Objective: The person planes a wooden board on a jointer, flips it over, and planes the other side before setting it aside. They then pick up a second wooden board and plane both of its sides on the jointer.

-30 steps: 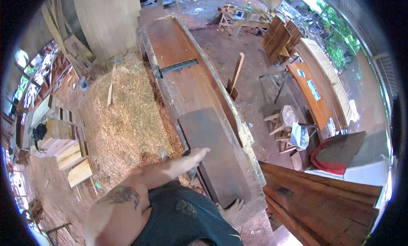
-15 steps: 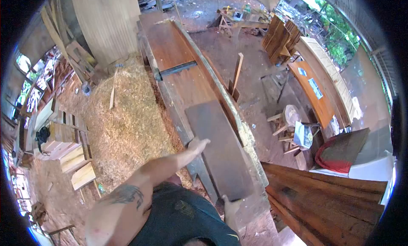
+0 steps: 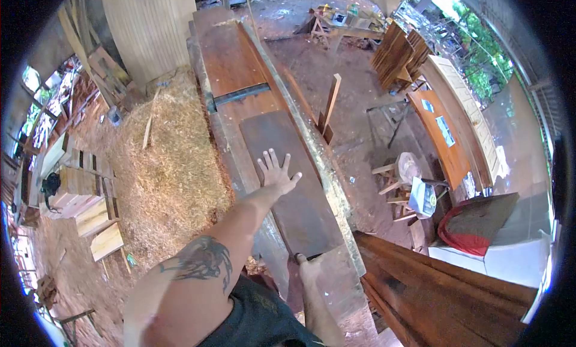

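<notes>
Board (image 3: pixel 302 210) has slid nearer the dark gap (image 3: pixel 241 95), left hand (image 3: pixel 278 178) splayed flat on it, right hand (image 3: pixel 308 266) behind, grip unclear.

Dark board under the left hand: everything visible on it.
The board is a roughly rectangular plank, dark grey-brown, apparently wood, with a dull, fairly even face. It lies flat, lengthwise along the long bed, its far end short of the dark slot crossing that bed. The left hand is spread on its upper face; the right hand is at its near end, apparently touching. Its underside is hidden.
</notes>
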Tool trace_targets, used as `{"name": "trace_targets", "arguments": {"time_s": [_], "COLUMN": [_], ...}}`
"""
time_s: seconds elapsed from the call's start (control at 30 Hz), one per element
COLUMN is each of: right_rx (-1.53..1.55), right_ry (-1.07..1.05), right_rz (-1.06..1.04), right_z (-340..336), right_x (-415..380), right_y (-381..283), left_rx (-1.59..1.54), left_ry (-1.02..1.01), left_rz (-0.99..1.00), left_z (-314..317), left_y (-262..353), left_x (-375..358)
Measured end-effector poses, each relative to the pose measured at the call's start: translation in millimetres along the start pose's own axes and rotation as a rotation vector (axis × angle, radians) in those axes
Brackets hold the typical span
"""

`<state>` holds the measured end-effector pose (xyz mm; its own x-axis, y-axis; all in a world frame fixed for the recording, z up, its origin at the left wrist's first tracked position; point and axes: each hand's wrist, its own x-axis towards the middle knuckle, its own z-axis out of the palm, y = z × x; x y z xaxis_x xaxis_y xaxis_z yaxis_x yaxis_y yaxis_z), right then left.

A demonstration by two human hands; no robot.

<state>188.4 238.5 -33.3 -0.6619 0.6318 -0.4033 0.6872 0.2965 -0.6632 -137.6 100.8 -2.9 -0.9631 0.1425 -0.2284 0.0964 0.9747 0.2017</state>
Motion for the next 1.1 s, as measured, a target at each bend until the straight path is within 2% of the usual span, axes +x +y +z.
{"name": "trace_targets", "arguments": {"time_s": [0.03,0.1,0.2,0.23,0.33,0.43,0.53,0.63,0.7,0.83,1.1], "right_rx": [-0.001,0.313,-0.362,-0.235,-0.243,-0.350,-0.435,-0.492,-0.475,-0.405,-0.416], "right_ry": [0.010,-0.060,0.090,0.238,0.069,-0.031,-0.033,-0.041,-0.031,0.045,0.059], "right_rz": [-0.045,-0.097,-0.315,-0.520,-0.876,-1.026,-1.045,-0.950,-0.950,-1.011,-1.022], "right_z": [6,18,-28,-34,-40,-43,-41,-35,-23,15,63], "right_x": [5,6,0,-5,33,91,109,112,122,147,170], "right_y": [11,30,8,-9,-17,-35,-50,-60,-84,-117,-164], "left_rx": [-0.002,0.001,-0.001,0.000,0.008,0.036,0.071,0.062,0.051,0.037,0.029], "left_ry": [0.017,0.055,0.052,0.048,0.063,0.079,0.045,0.092,0.199,0.144,0.234], "left_rz": [-0.013,-0.027,-0.034,-0.036,-0.035,-0.040,-0.056,-0.041,-0.016,-0.056,-0.044], "left_z": [-1,-2,5,4,4,12,5,14,22,-2,-21], "left_y": [2,2,3,4,4,6,7,4,-14,-39,-73], "left_x": [6,20,16,20,23,26,28,37,63,109,162]}}
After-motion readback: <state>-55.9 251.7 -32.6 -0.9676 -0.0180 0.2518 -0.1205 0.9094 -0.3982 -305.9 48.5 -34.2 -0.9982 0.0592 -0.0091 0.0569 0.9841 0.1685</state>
